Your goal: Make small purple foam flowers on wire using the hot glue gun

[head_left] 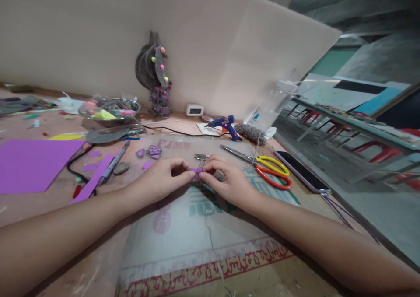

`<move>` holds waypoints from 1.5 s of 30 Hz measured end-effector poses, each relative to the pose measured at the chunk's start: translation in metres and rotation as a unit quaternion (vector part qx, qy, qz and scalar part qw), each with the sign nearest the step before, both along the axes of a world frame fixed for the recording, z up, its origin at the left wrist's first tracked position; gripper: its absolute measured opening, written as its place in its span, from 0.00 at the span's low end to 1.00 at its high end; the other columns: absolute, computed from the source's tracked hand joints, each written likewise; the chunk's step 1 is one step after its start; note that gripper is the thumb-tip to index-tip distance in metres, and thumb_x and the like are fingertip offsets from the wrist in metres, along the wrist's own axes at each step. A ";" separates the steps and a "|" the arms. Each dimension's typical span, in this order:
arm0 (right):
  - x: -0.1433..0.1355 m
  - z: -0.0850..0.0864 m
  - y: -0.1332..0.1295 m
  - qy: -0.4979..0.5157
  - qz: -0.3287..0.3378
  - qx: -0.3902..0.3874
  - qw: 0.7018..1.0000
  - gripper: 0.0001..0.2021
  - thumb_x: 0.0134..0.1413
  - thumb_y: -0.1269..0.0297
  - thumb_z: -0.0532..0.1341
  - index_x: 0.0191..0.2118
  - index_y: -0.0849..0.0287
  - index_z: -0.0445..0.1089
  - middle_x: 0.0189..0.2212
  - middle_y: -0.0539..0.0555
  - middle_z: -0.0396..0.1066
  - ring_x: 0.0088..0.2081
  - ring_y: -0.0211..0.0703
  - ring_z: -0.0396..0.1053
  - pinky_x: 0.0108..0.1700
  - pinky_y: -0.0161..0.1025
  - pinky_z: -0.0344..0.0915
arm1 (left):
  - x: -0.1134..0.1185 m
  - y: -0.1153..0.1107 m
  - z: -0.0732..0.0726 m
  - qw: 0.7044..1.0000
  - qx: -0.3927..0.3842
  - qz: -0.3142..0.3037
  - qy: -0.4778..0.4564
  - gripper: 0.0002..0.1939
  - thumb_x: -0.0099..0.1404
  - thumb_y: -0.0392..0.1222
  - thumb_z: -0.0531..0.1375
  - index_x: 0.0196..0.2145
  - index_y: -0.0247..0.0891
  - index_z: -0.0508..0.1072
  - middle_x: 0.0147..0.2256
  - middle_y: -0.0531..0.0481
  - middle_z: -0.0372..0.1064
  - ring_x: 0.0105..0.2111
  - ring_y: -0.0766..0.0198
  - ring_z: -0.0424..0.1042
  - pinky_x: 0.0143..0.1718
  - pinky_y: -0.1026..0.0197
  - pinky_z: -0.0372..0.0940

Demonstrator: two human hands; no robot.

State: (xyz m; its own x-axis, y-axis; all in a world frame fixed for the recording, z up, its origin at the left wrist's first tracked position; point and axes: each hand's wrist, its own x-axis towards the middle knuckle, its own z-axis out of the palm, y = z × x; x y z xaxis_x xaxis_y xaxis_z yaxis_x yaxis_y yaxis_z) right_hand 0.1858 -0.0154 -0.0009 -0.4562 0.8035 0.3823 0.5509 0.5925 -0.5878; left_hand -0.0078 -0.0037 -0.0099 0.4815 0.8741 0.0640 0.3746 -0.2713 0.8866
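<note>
Between the fingertips of both hands is a small purple foam piece (197, 172), partly covered by the fingers. My left hand (170, 174) pinches its left side, and my right hand (226, 179) pinches its right side. Just behind the fingers lie small metal-tipped pliers or snips (200, 156), their rest hidden by my right hand. Left of my left hand are a purple flower-like piece with grey edging (154, 151), a smaller edged petal (140, 153) and a purple scrap (146, 165). Scissors (272, 170) with yellow and orange handles lie to the right.
A blue glue gun (226, 124) and a grey yarn bundle (250, 133) lie at the back. A phone (302, 170) rests at the right edge. Leftward are a purple sheet (36, 163), a marker (114, 161), a stone (121, 169) and a filled bowl (110, 121).
</note>
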 end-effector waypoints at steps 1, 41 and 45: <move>-0.001 0.001 0.000 0.003 -0.006 -0.012 1.000 0.06 0.54 0.67 0.58 0.27 0.59 0.65 0.27 0.51 0.64 0.32 0.38 0.64 0.37 0.37 0.61 | 0.000 0.001 0.000 1.000 0.008 -0.001 -0.004 0.11 0.61 0.46 0.54 0.28 0.38 0.70 0.24 0.56 0.66 0.23 0.68 0.64 0.25 0.67 0.57; 0.051 0.004 0.053 -0.099 -0.089 0.017 0.991 0.13 0.53 0.64 0.59 0.44 0.60 0.70 0.34 0.55 0.70 0.36 0.42 0.68 0.41 0.42 0.64 | -0.001 0.002 0.005 0.994 -0.058 0.069 -0.057 0.12 0.59 0.48 0.57 0.27 0.36 0.71 0.22 0.53 0.66 0.21 0.68 0.63 0.22 0.66 0.56; 0.050 -0.008 0.053 -0.208 -0.010 0.078 0.975 0.12 0.56 0.63 0.57 0.44 0.59 0.71 0.38 0.58 0.69 0.40 0.44 0.67 0.44 0.43 0.63 | -0.001 0.004 0.002 0.992 -0.077 0.070 -0.076 0.12 0.59 0.48 0.56 0.27 0.36 0.70 0.22 0.54 0.67 0.20 0.70 0.61 0.21 0.68 0.56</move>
